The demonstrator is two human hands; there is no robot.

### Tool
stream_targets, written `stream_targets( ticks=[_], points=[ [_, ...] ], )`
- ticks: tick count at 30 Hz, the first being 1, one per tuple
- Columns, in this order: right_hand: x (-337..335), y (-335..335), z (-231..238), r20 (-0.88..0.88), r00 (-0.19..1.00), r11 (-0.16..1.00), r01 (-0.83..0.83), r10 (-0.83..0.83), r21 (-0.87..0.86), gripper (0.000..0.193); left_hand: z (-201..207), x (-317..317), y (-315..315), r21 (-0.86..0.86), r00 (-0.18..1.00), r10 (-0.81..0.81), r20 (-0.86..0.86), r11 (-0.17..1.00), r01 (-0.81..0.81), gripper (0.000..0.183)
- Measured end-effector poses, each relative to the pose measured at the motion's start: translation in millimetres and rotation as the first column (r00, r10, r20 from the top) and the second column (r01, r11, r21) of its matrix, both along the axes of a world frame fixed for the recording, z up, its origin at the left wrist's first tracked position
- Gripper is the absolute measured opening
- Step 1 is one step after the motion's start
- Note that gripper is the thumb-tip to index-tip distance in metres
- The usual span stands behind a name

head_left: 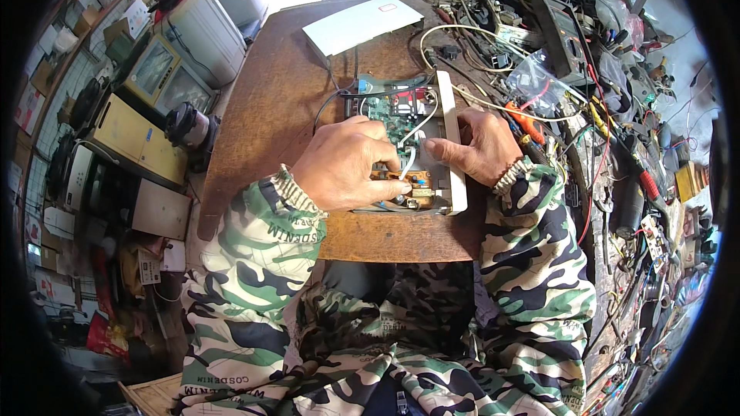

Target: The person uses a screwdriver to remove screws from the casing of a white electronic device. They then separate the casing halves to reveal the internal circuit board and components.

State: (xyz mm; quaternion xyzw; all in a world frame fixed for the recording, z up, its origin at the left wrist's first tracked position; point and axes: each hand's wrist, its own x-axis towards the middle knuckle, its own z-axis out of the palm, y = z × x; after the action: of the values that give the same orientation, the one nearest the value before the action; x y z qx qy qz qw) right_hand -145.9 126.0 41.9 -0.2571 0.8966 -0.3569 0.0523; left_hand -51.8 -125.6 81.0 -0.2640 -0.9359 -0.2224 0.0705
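Observation:
An opened electronic device lies on the wooden table in front of me, with a cream-coloured side wall (451,135) along its right. Inside are a green circuit board (389,118) and an orange-brown circuit board (422,194) nearer to me. A white cable (410,160) runs between them. My left hand (347,163) reaches over the left side, thumb and curled fingers at the brown board beside the cable; whatever its fingertips hold is hidden. My right hand (484,146) grips the cream side wall, thumb on the inner side and fingers outside.
A white cover panel (362,25) lies at the table's far end, with dark cables near it. Along the right, a dense heap holds wires, an orange-handled tool (526,122), a clear plastic bag (536,81) and a grey boxy device (561,38). Appliances and shelves stand left of the table (254,131).

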Motion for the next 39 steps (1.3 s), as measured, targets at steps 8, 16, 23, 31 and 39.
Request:
stream_targets(
  ticks=[8, 16, 23, 31, 39],
  points=[
    [-2, 1, -5, -0.052, 0.999, 1.000, 0.013, -0.013, -0.005, 0.057, -5, -2, 3, 0.145, 0.990, 0.051, 0.129, 0.987, -0.070, 0.016],
    [1, -2, -3, -0.067, 0.997, 0.999, 0.031, -0.033, -0.035, 0.059, -9, -6, -10, 0.315, 0.970, 0.113, 0.218, 0.932, -0.179, 0.013],
    [5, -3, 0, -0.074, 0.997, 1.000, 0.023, -0.022, 0.002, 0.057, -1, -4, -15, 0.284, 0.905, 0.235, 0.354, 0.895, -0.344, 0.015],
    [3, -1, -5, -0.101, 0.995, 1.000, 0.025, -0.024, 0.001, 0.055, -3, -4, -17, 0.284, 0.891, 0.274, 0.362, 0.878, -0.385, 0.023],
    [5, -7, -10, -0.129, 0.989, 0.998, 0.069, -0.069, -0.003, 0.043, 3, 4, -20, 0.064, 0.828, 0.501, 0.251, 0.845, -0.530, 0.052]
  ],
)
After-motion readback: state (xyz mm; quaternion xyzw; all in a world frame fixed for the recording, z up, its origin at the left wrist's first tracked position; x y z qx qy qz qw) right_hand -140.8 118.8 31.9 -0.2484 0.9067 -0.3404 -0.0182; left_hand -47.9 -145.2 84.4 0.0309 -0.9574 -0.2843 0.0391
